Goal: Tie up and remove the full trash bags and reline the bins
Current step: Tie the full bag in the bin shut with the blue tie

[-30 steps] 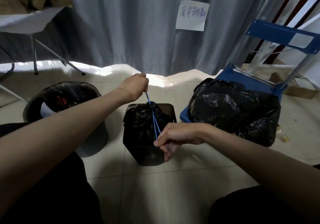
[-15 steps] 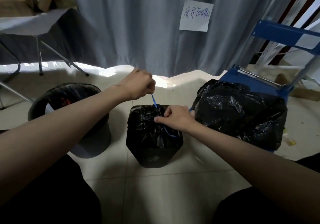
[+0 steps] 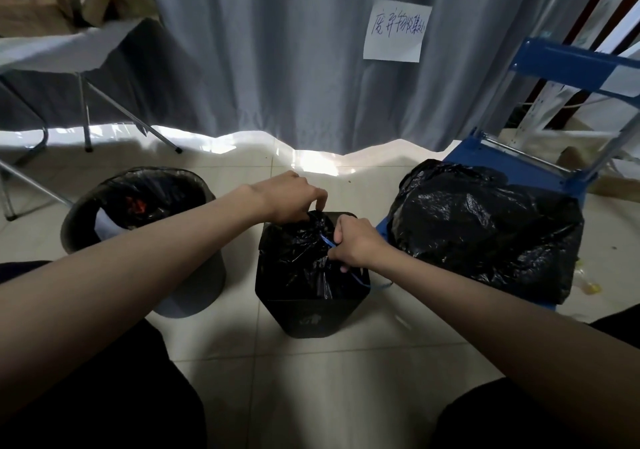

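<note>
A small black square bin (image 3: 311,317) stands on the tiled floor in front of me, with a full black trash bag (image 3: 294,258) gathered at its top. A thin blue drawstring (image 3: 360,280) runs from the gathered neck and loops down over the bin's right side. My left hand (image 3: 291,199) grips the bunched top of the bag at the far edge. My right hand (image 3: 353,244) pinches the blue drawstring at the neck. To the left stands a round grey bin (image 3: 194,282) lined with a black bag, with red and white rubbish inside.
A large tied black trash bag (image 3: 485,226) lies on a blue hand cart (image 3: 519,161) to the right. A grey curtain (image 3: 277,50) with a paper note (image 3: 396,31) hangs behind. A folding table (image 3: 52,50) with cardboard boxes stands at the far left. My knees fill the lower corners.
My left hand has come down from a raised pull to the bag's top. My right hand moved from the bin's front up to the neck, and the taut drawstring now hangs slack.
</note>
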The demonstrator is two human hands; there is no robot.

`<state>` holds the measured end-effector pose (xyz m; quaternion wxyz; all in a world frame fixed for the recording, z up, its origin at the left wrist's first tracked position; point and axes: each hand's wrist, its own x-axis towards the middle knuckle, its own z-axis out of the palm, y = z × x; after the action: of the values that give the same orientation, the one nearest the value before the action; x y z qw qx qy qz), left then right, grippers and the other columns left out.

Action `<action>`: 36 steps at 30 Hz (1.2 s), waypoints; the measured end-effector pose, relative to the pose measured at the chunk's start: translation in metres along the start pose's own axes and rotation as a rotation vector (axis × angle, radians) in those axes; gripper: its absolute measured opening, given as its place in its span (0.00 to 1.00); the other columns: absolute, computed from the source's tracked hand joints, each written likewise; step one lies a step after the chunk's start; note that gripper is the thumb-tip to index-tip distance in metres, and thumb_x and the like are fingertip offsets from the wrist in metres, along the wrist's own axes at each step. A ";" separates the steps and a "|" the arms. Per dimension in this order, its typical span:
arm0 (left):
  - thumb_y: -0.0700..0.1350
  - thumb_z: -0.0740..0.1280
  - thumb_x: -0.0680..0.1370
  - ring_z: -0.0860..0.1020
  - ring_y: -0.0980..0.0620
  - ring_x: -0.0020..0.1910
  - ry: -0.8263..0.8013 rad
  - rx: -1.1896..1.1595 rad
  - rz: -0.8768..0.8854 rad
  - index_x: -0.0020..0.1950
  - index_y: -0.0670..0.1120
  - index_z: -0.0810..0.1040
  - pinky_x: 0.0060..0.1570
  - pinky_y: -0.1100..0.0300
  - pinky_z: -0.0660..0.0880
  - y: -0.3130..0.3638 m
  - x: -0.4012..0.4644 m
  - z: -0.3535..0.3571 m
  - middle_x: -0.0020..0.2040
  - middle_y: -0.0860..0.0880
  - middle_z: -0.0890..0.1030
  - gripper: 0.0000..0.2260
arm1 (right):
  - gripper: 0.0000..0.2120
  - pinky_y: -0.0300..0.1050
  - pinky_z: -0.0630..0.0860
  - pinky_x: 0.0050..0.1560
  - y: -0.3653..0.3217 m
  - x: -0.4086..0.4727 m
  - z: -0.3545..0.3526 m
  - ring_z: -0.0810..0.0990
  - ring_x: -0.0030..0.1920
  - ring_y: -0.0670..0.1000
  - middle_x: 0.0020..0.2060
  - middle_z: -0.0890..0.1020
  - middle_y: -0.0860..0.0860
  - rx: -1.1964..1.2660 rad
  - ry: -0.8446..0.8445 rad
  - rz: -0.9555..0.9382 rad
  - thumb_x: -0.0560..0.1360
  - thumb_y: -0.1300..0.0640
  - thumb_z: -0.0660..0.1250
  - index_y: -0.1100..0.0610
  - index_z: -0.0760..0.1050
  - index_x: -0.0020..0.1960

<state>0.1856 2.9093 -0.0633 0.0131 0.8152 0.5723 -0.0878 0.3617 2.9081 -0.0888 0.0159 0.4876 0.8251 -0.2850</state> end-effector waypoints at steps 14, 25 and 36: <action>0.41 0.73 0.70 0.77 0.57 0.34 0.081 -0.305 -0.103 0.36 0.52 0.82 0.38 0.61 0.72 -0.005 0.002 -0.017 0.33 0.56 0.80 0.07 | 0.12 0.27 0.66 0.26 -0.004 -0.003 -0.028 0.73 0.29 0.43 0.25 0.77 0.47 0.086 -0.049 -0.110 0.79 0.53 0.68 0.58 0.84 0.42; 0.45 0.63 0.76 0.80 0.48 0.46 0.132 0.360 -0.075 0.46 0.49 0.81 0.64 0.53 0.63 0.025 0.005 0.009 0.47 0.50 0.83 0.07 | 0.15 0.44 0.75 0.38 -0.006 -0.014 0.004 0.78 0.34 0.49 0.30 0.82 0.52 -0.065 -0.073 -0.235 0.75 0.61 0.66 0.55 0.80 0.30; 0.50 0.73 0.72 0.78 0.52 0.45 0.153 0.015 -0.179 0.40 0.54 0.82 0.51 0.59 0.59 -0.003 -0.004 -0.019 0.40 0.55 0.83 0.02 | 0.09 0.38 0.74 0.37 0.008 0.000 -0.018 0.80 0.30 0.48 0.40 0.86 0.58 0.519 -0.118 -0.201 0.77 0.67 0.64 0.60 0.81 0.52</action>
<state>0.1839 2.9086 -0.0436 -0.0448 0.7652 0.6415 -0.0305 0.3730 2.9198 -0.0777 -0.0898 0.3737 0.7663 -0.5149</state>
